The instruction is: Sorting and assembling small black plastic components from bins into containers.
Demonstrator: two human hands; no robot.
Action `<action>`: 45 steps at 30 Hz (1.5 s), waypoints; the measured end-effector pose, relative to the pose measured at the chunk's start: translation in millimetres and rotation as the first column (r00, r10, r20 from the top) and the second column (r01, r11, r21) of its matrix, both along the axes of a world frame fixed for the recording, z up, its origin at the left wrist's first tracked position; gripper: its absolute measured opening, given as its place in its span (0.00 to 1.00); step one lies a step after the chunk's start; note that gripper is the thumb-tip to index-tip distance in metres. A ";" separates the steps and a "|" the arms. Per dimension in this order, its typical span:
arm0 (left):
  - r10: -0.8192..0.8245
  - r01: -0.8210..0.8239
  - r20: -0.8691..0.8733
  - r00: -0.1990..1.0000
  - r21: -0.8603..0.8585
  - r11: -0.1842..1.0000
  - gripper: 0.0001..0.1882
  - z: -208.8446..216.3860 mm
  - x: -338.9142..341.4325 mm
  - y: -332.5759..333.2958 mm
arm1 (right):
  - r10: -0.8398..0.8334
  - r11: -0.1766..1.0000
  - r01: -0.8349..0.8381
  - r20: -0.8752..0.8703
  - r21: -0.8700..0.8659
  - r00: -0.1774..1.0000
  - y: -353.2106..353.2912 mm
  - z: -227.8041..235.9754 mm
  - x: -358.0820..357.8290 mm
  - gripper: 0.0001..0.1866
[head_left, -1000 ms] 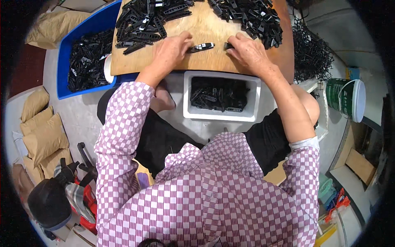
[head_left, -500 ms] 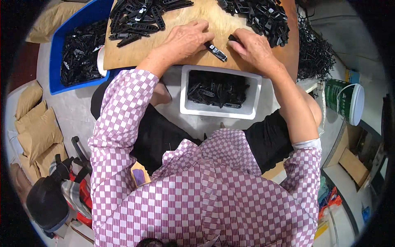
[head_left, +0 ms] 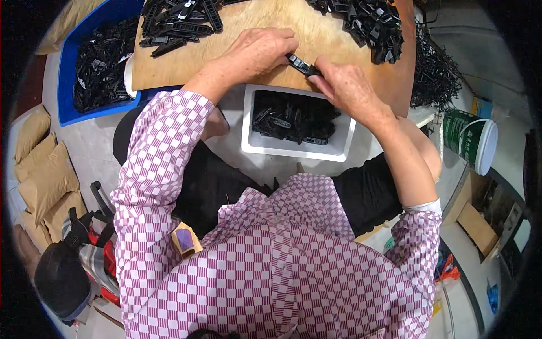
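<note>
A slim black plastic strip (head_left: 302, 64) with a light shiny patch lies between my two hands, over the front part of the wooden tabletop (head_left: 248, 22). My left hand (head_left: 261, 50) is closed on its far left end. At the other end, my right hand (head_left: 349, 85) pinches with thumb and fingers; whether a small black piece is pressed there is hidden. A pile of long black strips (head_left: 183, 25) lies to the left on the board. Smaller black clip-like pieces (head_left: 372, 28) are heaped at the right.
Below the table edge stands a white box (head_left: 248, 135) with black strips inside. A blue bin (head_left: 65, 101) of black parts is at the left. Thin black scraps (head_left: 435, 73) are heaped right of the table, near a green bucket (head_left: 466, 135). Brown packages (head_left: 51, 175) lie at lower left.
My right hand has moved left and slightly down, onto the near end of the strip, which was free before. My left hand keeps its hold. The whole view has shifted slightly.
</note>
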State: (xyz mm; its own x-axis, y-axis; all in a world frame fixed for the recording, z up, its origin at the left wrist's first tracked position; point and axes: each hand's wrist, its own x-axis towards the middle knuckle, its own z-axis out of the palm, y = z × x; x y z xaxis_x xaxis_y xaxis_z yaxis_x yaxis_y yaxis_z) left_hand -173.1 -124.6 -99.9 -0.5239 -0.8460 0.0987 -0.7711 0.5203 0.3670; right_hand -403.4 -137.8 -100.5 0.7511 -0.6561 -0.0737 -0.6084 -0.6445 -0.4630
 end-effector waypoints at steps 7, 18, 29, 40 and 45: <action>0.018 -0.017 -0.019 1.000 0.028 0.999 0.09 1.5 -2.3 5.0 | -0.028 0.998 0.026 0.028 0.054 0.999 10.5 5.9 -0.5 0.11; 0.012 -0.008 -0.034 0.999 0.105 0.994 0.09 10.0 -3.8 3.5 | -0.086 0.996 0.084 0.049 0.028 0.995 14.9 4.2 27.8 0.12; 0.136 -0.087 -0.178 0.975 0.259 0.962 0.17 13.5 9.3 -37.4 | -0.039 0.996 0.054 0.191 -0.073 0.981 -55.8 10.2 26.2 0.11; 0.173 -0.181 0.340 0.924 -0.009 0.983 0.11 13.7 -0.3 -96.7 | -0.098 0.915 0.093 0.009 -0.392 0.995 -87.5 -15.7 46.3 0.10; 0.181 -0.217 0.425 0.887 0.036 0.976 0.11 23.0 8.0 -49.1 | -0.103 0.914 0.053 -0.103 -0.401 0.989 -62.0 -14.9 16.4 0.10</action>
